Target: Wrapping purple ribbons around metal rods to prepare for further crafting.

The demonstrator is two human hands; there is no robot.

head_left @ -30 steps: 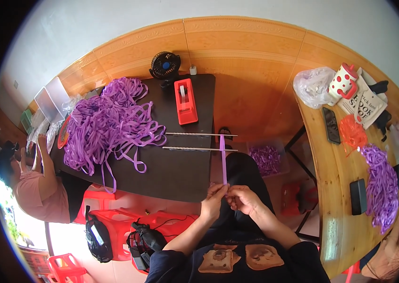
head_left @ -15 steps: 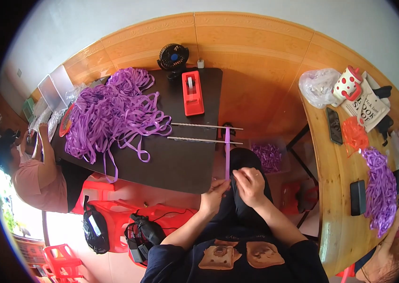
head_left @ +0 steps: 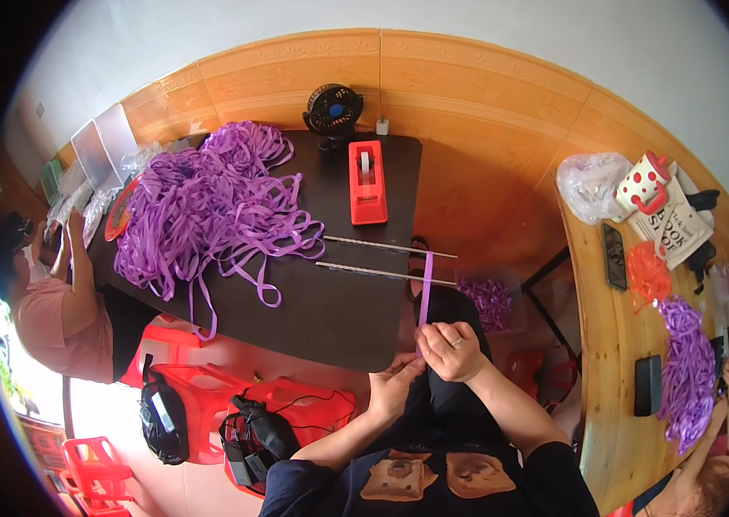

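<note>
My right hand (head_left: 452, 351) pinches the flat purple ribbon strip (head_left: 426, 297) between thumb and fingers, and my left hand (head_left: 396, 385) closes on its lower end just below; the strip runs from us to the two slender metal rods (head_left: 390, 247), crossing them near their free ends beyond the edge of the dark tabletop (head_left: 312, 332). Because those ends overhang unsupported, a sideways tug could slide the strip off, a hard pull could skew the rods, and a loosened pinch could slacken it.
</note>
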